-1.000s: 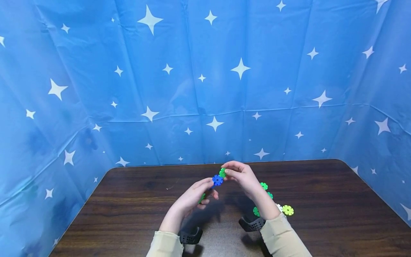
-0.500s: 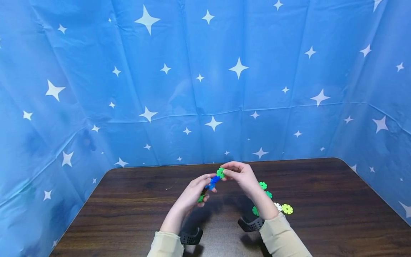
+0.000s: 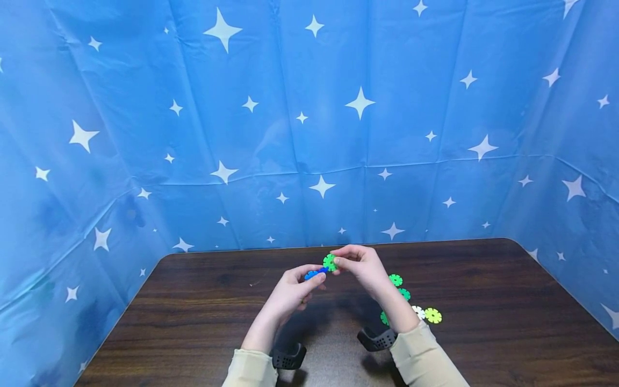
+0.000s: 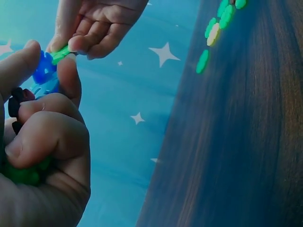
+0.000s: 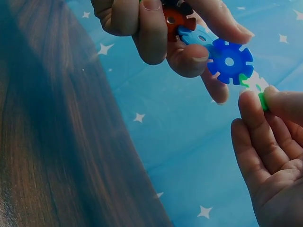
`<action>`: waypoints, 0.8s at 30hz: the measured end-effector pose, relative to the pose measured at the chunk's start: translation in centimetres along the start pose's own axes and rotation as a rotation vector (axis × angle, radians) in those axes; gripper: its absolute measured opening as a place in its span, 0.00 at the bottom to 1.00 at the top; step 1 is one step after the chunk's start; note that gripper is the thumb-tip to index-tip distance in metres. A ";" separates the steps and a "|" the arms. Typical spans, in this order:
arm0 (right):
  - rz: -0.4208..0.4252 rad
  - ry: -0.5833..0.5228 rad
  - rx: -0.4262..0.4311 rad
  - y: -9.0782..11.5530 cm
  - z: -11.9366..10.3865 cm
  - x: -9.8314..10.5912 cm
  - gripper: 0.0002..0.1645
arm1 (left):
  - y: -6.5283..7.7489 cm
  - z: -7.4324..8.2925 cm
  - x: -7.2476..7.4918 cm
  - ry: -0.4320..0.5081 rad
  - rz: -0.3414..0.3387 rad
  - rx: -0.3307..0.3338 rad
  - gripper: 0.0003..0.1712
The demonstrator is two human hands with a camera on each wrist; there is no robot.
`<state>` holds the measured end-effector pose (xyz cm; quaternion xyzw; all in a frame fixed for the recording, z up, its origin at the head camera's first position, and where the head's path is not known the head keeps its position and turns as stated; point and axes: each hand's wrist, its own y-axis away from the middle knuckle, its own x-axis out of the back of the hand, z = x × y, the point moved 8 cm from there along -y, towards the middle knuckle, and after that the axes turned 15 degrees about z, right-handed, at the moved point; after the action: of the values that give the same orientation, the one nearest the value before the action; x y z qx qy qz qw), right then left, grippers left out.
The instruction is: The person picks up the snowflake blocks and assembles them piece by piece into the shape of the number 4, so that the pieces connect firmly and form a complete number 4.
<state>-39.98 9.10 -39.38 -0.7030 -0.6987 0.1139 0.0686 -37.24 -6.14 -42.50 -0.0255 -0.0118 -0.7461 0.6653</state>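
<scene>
My left hand (image 3: 290,293) grips a chain of notched plastic discs, its fingers curled round it. In the right wrist view the chain shows a red disc (image 5: 179,26), a light blue disc (image 5: 191,36) and a dark blue disc (image 5: 232,71), with black (image 5: 183,6) behind. More green (image 4: 28,176) lies under my left fingers in the left wrist view, partly hidden. My right hand (image 3: 364,270) pinches a bright green disc (image 3: 329,262) between thumb and fingertips. That disc's edge meets the dark blue disc's rim; how deep it sits in the slot I cannot tell.
On the dark wooden table (image 3: 193,312), beside my right forearm, lie several loose discs: green (image 3: 395,280), darker green (image 3: 404,293), white (image 3: 418,312) and yellow (image 3: 433,315). A blue star-patterned cloth (image 3: 271,134) stands round the table. Each wrist wears a black strap mount (image 3: 377,339).
My left hand has turned the chain, so the blue discs now lie flatter and its lower green part is hidden in the head view. The pinched green disc has shifted slightly left and down.
</scene>
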 end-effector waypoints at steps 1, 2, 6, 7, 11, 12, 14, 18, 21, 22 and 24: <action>0.000 -0.002 0.001 0.0 0.0 0.0 0.13 | 0.0 0.1 0.0 0.003 0.002 -0.003 0.28; 0.001 -0.004 -0.001 0.0 0.0 0.0 0.13 | 0.0 0.1 0.0 0.007 0.005 -0.004 0.28; -0.008 -0.020 -0.011 0.0 0.3 -0.2 0.13 | -0.1 0.1 0.0 0.026 0.016 -0.001 0.27; -0.010 -0.025 -0.015 0.0 0.4 -0.2 0.13 | -0.1 0.1 0.0 0.031 0.019 0.000 0.26; -0.006 -0.030 -0.027 0.0 0.5 -0.2 0.13 | -0.1 0.0 -0.2 0.034 0.017 0.004 0.25; -0.003 -0.027 -0.026 0.0 0.4 -0.2 0.13 | -0.1 0.0 -0.3 0.027 0.014 0.009 0.25; -0.008 -0.009 -0.020 0.0 0.2 -0.2 0.13 | 0.0 -0.1 -0.5 -0.001 -0.003 0.020 0.26; -0.039 0.068 0.008 0.4 -0.7 -0.5 0.13 | 0.3 -0.3 -1.0 -0.058 -0.073 0.037 0.27; -0.067 0.116 0.010 1.1 -1.9 -0.9 0.13 | 0.5 -0.4 -1.3 -0.058 -0.116 0.037 0.27; -0.071 0.128 0.008 1.2 -2.0 -1.0 0.13 | 0.5 -0.4 -1.3 -0.051 -0.122 0.040 0.27; -0.081 0.142 0.010 1.2 -2.1 -1.0 0.14 | 0.4 -0.5 -1.3 -0.043 -0.122 0.042 0.26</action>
<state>-38.25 8.18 -37.61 -0.6802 -0.7193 0.0643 0.1257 -36.68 -4.91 -43.10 -0.0269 -0.0433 -0.7841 0.6185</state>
